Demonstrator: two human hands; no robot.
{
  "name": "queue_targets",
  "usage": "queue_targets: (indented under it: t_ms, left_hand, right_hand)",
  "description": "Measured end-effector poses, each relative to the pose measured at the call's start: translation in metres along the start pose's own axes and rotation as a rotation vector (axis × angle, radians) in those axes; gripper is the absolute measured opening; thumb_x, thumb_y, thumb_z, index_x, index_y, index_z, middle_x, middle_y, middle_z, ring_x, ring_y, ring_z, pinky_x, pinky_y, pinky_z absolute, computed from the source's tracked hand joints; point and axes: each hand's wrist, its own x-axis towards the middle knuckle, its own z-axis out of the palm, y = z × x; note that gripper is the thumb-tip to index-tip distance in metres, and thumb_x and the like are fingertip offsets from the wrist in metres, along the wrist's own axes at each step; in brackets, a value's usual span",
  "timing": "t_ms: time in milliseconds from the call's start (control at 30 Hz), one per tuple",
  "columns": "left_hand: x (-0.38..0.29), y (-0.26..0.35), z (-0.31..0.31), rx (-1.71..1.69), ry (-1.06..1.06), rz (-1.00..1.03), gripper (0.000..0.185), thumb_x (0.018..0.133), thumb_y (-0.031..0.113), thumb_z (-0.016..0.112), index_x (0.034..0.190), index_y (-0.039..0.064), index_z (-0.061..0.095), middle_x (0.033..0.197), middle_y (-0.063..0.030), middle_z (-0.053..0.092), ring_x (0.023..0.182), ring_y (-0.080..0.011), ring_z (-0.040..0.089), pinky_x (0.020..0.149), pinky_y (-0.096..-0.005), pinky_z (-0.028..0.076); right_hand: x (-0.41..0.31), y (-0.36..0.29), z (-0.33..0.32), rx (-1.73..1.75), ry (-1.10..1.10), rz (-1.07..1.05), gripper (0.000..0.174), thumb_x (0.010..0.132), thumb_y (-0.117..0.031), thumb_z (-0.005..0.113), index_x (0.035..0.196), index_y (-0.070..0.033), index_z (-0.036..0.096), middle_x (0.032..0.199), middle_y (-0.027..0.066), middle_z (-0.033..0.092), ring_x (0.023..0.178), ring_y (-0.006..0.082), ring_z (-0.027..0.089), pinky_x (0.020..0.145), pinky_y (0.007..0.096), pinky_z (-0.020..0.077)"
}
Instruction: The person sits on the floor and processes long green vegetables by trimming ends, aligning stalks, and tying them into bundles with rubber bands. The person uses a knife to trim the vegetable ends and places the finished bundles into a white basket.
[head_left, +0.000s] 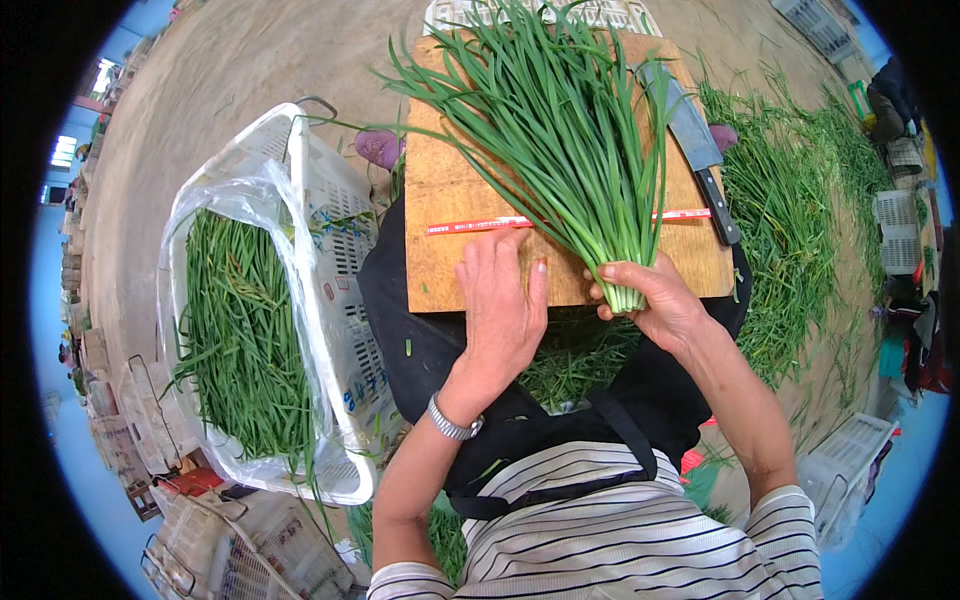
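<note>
My right hand (664, 300) grips the pale stem ends of a bunch of green leafy stalks, likely garlic chives (570, 150), at the near edge of a wooden cutting board (450, 277). The leaves fan out towards the board's far side. Under the bunch a thin red printed strip (465, 226) lies across the board. My left hand (501, 300), with a metal-banded watch on its wrist, rests palm down over the board, its fingertips by the strip and its fingers apart. A cleaver (690, 135) with a black handle lies along the board's right side.
On the left stands a white plastic crate (300, 187), lined with clear plastic and full of green leaves (240, 337). Loose green leaves (780, 225) cover the floor at the right. A white crate (847, 457) stands at the lower right, and other crates (255, 547) at the lower left.
</note>
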Motion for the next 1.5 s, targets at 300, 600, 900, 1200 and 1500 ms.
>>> queue_targets:
  t_ms: [300, 600, 900, 1200, 1500]
  left_hand:
    - [0.045, 0.008, 0.021, -0.489, -0.121, -0.141, 0.050, 0.082, 0.031, 0.066, 0.111, -0.006, 0.050, 0.096, -0.0238, 0.055, 0.086, -0.0368, 0.054, 0.079, -0.0436, 0.044]
    - [0.057, 0.006, 0.028, -0.591, -0.135, -0.117, 0.045, 0.069, 0.023, 0.075, 0.098, -0.006, 0.059, 0.092, -0.0241, 0.059, 0.087, -0.0381, 0.058, 0.077, -0.0434, 0.047]
    - [0.059, 0.009, 0.028, -0.590, -0.126, -0.109, 0.036, 0.070, 0.017, 0.074, 0.091, -0.008, 0.061, 0.087, -0.0212, 0.065, 0.080, -0.0316, 0.064, 0.075, -0.0373, 0.049]
    - [0.049, 0.025, 0.007, -0.849, -0.171, -0.274, 0.036, 0.080, 0.012, 0.069, 0.104, -0.010, 0.054, 0.098, -0.0164, 0.066, 0.085, -0.0191, 0.064, 0.077, -0.0308, 0.050]
    - [0.038, 0.018, 0.005, -0.751, -0.194, -0.391, 0.058, 0.083, 0.019, 0.068, 0.119, -0.014, 0.039, 0.107, -0.0153, 0.055, 0.086, -0.0148, 0.057, 0.074, -0.0261, 0.048]
  right_hand:
    - [0.003, -0.013, -0.003, -0.387, -0.111, -0.015, 0.034, 0.082, -0.026, 0.066, 0.107, -0.004, 0.057, 0.085, 0.0041, 0.062, 0.073, 0.0131, 0.061, 0.059, 0.0268, 0.0483]
    - [0.004, -0.052, -0.026, -1.103, -0.075, 0.052, 0.059, 0.081, -0.055, 0.060, 0.104, 0.000, 0.063, 0.081, 0.0086, 0.065, 0.069, 0.0156, 0.062, 0.060, 0.0284, 0.0504]
    - [0.005, -0.049, -0.032, -1.073, -0.156, 0.047, 0.064, 0.086, -0.057, 0.047, 0.092, 0.005, 0.063, 0.071, 0.0135, 0.065, 0.064, 0.0213, 0.066, 0.059, 0.0315, 0.0526]
    - [-0.012, -0.054, -0.041, -1.027, 0.010, 0.039, 0.061, 0.084, -0.056, 0.054, 0.084, 0.005, 0.063, 0.066, 0.0106, 0.063, 0.059, 0.0166, 0.063, 0.050, 0.0273, 0.0475]
    - [-0.016, -0.044, -0.064, -0.888, 0.035, -0.068, 0.045, 0.089, -0.043, 0.052, 0.084, 0.001, 0.060, 0.069, 0.0079, 0.062, 0.056, 0.0137, 0.060, 0.046, 0.0257, 0.0427]
